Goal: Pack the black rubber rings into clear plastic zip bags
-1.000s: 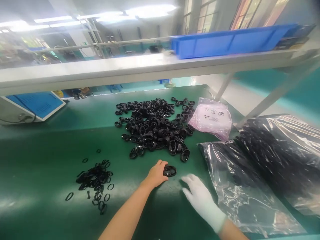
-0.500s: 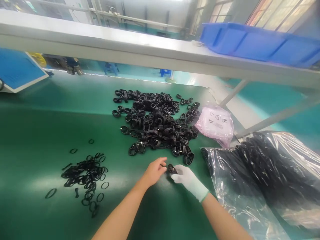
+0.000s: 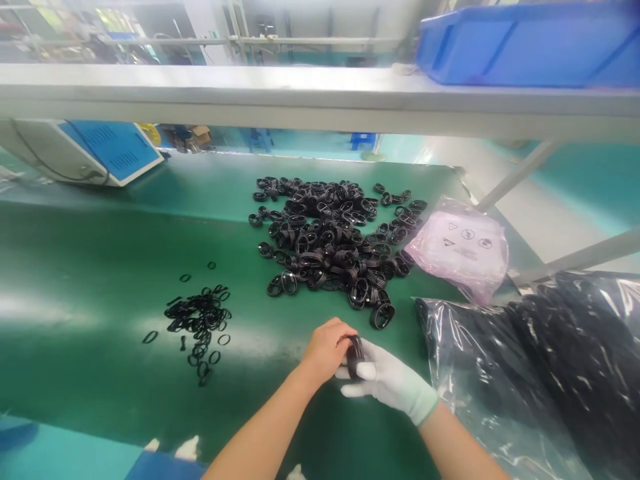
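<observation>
My right hand (image 3: 387, 377), in a white glove, grips a coiled black cable (image 3: 355, 358) between thumb and fingers, the coil standing on edge. My bare left hand (image 3: 327, 350) meets it from the other side, its fingers closed on the coil's upper left; its fingertips are partly hidden. Just beyond both hands lies a heap of coiled black cables (image 3: 325, 233), one coil (image 3: 383, 316) being nearest. Off to the left is a loose pile of small black rubber bands (image 3: 200, 317).
A pink plastic bag (image 3: 460, 247) and clear bags of black items (image 3: 500, 360) lie at the right. A shelf (image 3: 250, 100) crosses above the green table (image 3: 100, 267), bearing a blue bin (image 3: 505, 43). A blue-and-white machine (image 3: 110, 150) stands at the far left.
My left hand has come to the right and closed on the coil held by my right hand. The coil is turned more upright. The camera view has swung left.
</observation>
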`<action>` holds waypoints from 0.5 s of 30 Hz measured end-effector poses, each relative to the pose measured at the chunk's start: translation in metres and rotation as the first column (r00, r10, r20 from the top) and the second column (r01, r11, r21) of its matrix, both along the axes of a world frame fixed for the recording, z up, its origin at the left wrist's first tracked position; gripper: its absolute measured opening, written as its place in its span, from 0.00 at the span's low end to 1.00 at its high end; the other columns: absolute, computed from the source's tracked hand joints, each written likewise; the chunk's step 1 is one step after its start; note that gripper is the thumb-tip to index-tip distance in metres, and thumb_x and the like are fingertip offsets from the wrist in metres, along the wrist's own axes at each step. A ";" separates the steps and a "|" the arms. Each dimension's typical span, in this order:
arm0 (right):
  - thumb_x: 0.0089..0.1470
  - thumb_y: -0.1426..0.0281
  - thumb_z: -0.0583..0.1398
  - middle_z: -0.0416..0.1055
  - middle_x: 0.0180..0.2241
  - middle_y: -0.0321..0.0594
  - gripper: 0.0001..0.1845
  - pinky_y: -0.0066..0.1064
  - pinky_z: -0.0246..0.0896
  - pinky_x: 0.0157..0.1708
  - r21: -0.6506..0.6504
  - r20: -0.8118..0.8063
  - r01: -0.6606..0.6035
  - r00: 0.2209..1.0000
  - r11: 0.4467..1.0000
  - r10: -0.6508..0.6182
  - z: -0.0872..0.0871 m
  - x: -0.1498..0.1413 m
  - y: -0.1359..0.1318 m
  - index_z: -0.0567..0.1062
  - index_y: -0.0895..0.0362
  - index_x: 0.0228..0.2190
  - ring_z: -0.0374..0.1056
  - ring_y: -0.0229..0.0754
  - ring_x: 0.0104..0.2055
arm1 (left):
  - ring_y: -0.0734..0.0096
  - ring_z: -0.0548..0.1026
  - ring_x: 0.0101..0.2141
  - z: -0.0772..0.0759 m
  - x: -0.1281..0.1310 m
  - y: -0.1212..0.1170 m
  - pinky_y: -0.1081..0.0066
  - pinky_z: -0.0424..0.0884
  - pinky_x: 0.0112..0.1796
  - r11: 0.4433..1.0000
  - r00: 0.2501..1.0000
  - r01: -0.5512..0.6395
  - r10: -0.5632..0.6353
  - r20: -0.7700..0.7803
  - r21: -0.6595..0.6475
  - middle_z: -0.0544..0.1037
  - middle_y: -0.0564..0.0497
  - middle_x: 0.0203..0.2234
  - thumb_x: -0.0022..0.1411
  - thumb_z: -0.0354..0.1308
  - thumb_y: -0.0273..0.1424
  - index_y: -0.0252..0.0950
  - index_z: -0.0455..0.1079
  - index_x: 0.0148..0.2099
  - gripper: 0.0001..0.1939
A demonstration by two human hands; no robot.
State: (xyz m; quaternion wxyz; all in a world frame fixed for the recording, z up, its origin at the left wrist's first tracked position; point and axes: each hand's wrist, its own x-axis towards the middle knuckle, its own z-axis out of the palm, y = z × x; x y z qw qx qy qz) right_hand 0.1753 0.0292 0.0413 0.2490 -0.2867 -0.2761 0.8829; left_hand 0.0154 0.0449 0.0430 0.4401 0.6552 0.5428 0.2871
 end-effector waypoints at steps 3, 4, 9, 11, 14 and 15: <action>0.43 0.66 0.63 0.62 0.44 0.44 0.26 0.41 0.63 0.40 0.013 -0.019 -0.018 1.000 1.000 0.018 0.000 0.004 0.000 0.64 0.55 0.46 0.66 0.45 0.43 | 0.77 0.69 0.32 0.001 0.008 -0.006 0.76 0.66 0.34 0.995 0.997 -0.064 0.066 -0.027 0.078 0.70 0.54 0.30 0.55 0.44 0.22 0.41 0.71 0.38 0.16; 0.44 0.65 0.63 0.62 0.44 0.44 0.25 0.40 0.63 0.39 0.013 -0.027 -0.005 1.000 1.000 0.006 0.000 0.004 0.000 0.64 0.56 0.45 0.66 0.45 0.42 | 0.77 0.69 0.31 0.001 0.010 -0.008 0.76 0.66 0.34 0.991 0.995 -0.097 0.099 -0.023 0.088 0.70 0.54 0.30 0.55 0.44 0.22 0.41 0.71 0.38 0.16; 0.44 0.65 0.63 0.64 0.41 0.41 0.22 0.40 0.62 0.41 -0.020 0.002 0.129 0.992 0.991 -0.129 -0.002 -0.002 -0.005 0.66 0.55 0.42 0.66 0.42 0.41 | 0.75 0.70 0.33 0.006 0.008 -0.012 0.73 0.66 0.36 0.977 0.975 -0.209 0.211 0.070 -0.029 0.71 0.53 0.33 0.54 0.47 0.25 0.41 0.69 0.40 0.14; 0.42 0.67 0.65 0.64 0.40 0.40 0.22 0.43 0.62 0.42 -0.010 0.071 0.181 0.981 0.983 -0.180 0.002 -0.008 -0.005 0.66 0.55 0.40 0.65 0.42 0.41 | 0.74 0.71 0.28 0.010 0.002 -0.014 0.71 0.67 0.32 0.944 0.942 -0.255 0.291 0.165 -0.212 0.72 0.52 0.30 0.55 0.48 0.29 0.38 0.67 0.39 0.10; 0.38 0.67 0.66 0.64 0.40 0.42 0.24 0.47 0.63 0.41 0.036 0.173 0.191 0.966 0.981 -0.194 0.011 -0.020 -0.004 0.67 0.56 0.39 0.65 0.46 0.43 | 0.76 0.67 0.22 0.015 -0.008 -0.018 0.73 0.65 0.26 0.867 0.896 -0.145 0.319 0.308 -0.477 0.68 0.55 0.20 0.54 0.52 0.35 0.35 0.63 0.31 0.08; 0.37 0.67 0.67 0.64 0.40 0.42 0.25 0.47 0.63 0.41 0.051 0.202 0.191 0.959 0.980 -0.198 0.014 -0.025 -0.004 0.67 0.57 0.39 0.65 0.47 0.43 | 0.77 0.66 0.21 0.016 -0.011 -0.018 0.74 0.64 0.26 0.854 0.887 -0.097 0.307 0.345 -0.511 0.67 0.56 0.19 0.52 0.54 0.35 0.34 0.63 0.29 0.09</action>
